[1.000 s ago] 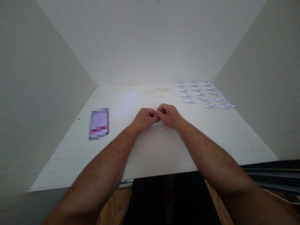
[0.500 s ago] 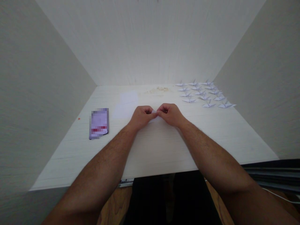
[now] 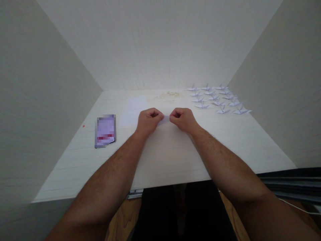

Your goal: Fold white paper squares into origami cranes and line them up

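Note:
A small folded piece of white paper is stretched between my two hands at the middle of the white table. My left hand pinches its left end with curled fingers. My right hand pinches its right end the same way. Both fists rest on or just above the tabletop. Most of the paper is hidden by my fingers.
Several folded white paper cranes stand in rows at the back right. Flat white sheets lie behind my left hand. A purple card or packet lies to the left. White walls enclose the table on three sides. A faint stain marks the back.
My hands have drawn apart, left going left and right going right, pulling the paper out between them. They also moved slightly farther from me.

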